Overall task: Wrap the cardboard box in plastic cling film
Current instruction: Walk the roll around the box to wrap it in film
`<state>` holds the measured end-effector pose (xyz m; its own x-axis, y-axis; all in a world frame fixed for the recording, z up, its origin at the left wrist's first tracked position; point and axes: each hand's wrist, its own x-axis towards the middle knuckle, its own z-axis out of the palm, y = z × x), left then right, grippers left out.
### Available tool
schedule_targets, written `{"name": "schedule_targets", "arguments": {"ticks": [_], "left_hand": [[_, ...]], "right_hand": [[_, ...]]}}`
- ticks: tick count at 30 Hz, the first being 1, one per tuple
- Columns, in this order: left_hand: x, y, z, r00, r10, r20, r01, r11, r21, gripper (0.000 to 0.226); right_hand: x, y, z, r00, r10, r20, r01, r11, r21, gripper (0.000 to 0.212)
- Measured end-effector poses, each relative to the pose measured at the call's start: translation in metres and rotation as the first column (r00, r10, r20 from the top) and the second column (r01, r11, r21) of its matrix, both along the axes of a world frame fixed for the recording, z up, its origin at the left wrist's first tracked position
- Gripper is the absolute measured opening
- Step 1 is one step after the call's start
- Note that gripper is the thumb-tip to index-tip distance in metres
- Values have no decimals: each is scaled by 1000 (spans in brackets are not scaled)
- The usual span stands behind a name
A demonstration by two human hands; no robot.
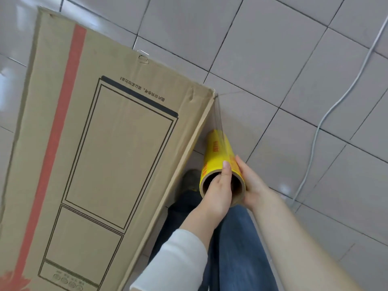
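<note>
Cardboard box [94, 164], large and flat-sided, fills the left of the view from the near edge to the far left. It is printed with a line drawing of a fridge and a red stripe. To its right, nearest, are blue jeans [237, 248] and a white sleeve [174, 261] on the left arm. The left hand [218, 192] pinches the open near end of the cling film roll [218, 148], with its fingers tucked inside the cardboard core and its thumb [226, 166] pressed on the yellow outside. The right hand [252, 181] cups the roll's right side, thumb laid along the yellow wrap and fingers curling underneath, out of sight. The roll points away, just beside the box's right edge. A dark shoe [190, 177] shows between box and roll. From the roll's far end a taut sheet of clear film [217, 116] runs up to the box's far right corner. Beyond lies a grey tiled floor [273, 59], with a pale cable [340, 97] trailing across it on the right.
</note>
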<state>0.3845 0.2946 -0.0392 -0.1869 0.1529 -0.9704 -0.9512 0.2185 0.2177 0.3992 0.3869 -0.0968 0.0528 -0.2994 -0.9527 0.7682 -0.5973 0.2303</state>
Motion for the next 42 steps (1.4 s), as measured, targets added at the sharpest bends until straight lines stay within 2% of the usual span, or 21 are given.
{"name": "schedule_targets", "arguments": {"ticks": [2, 5, 8, 10, 13, 16, 18, 21, 23, 26, 30, 33, 35, 37, 38, 40, 42], "left_hand": [[2, -4, 3, 988, 145, 44, -145, 989, -12, 89], [12, -13, 12, 884, 446, 143, -450, 893, -3, 64], [24, -23, 18, 831, 533, 159, -542, 840, 17, 63], [28, -26, 15, 815, 560, 146, -569, 822, 19, 62], [27, -25, 14, 820, 555, 137, -565, 824, 41, 63], [29, -23, 15, 856, 504, 117, -511, 859, 37, 65], [32, -26, 15, 894, 436, 107, -441, 897, 21, 65], [41, -36, 14, 952, 280, 127, -280, 960, -19, 64], [47, -44, 16, 955, 262, 142, -261, 965, -28, 63], [50, -54, 18, 943, 300, 143, -302, 953, -8, 58], [52, -59, 13, 920, 370, 130, -378, 925, 37, 54], [59, -60, 11, 902, 413, 127, -421, 906, 42, 57], [65, -62, 10, 907, 400, 133, -410, 910, 59, 62], [73, -66, 11, 913, 377, 155, -388, 920, 49, 63], [80, -68, 12, 912, 372, 170, -383, 923, 35, 62], [93, -73, 13, 904, 383, 188, -394, 919, 23, 60], [102, -75, 13, 884, 424, 196, -437, 899, 24, 57]], "right_hand": [[0, -10, -6, 999, 15, 28, -15, 1000, 13, 56], [-4, -22, -13, 965, 257, 45, -260, 961, 92, 46], [-2, -27, -25, 875, 483, 46, -483, 861, 158, 43], [2, -25, -24, 880, 474, 44, -475, 869, 136, 38], [26, -19, -15, 976, 218, 15, -218, 975, 30, 49], [49, -26, -12, 998, -55, -14, 54, 997, -63, 59], [51, -32, -21, 999, -43, 3, 43, 998, -44, 62], [47, -47, -34, 983, 181, -18, -181, 983, 28, 76], [51, -55, -44, 952, 304, -32, -300, 949, 91, 70], [53, -57, -40, 932, 362, -10, -359, 926, 114, 58], [74, -53, -32, 992, 129, -18, -128, 992, 12, 59], [86, -64, -20, 994, -106, -29, 104, 992, -65, 54], [88, -71, -19, 989, -146, -15, 144, 987, -75, 57], [84, -75, -17, 998, -53, -35, 50, 996, -71, 60], [84, -77, -18, 997, 54, -53, -55, 998, -17, 58], [83, -81, -19, 964, 256, -72, -247, 961, 122, 50], [89, -80, -28, 926, 374, -58, -359, 916, 177, 52]]}}
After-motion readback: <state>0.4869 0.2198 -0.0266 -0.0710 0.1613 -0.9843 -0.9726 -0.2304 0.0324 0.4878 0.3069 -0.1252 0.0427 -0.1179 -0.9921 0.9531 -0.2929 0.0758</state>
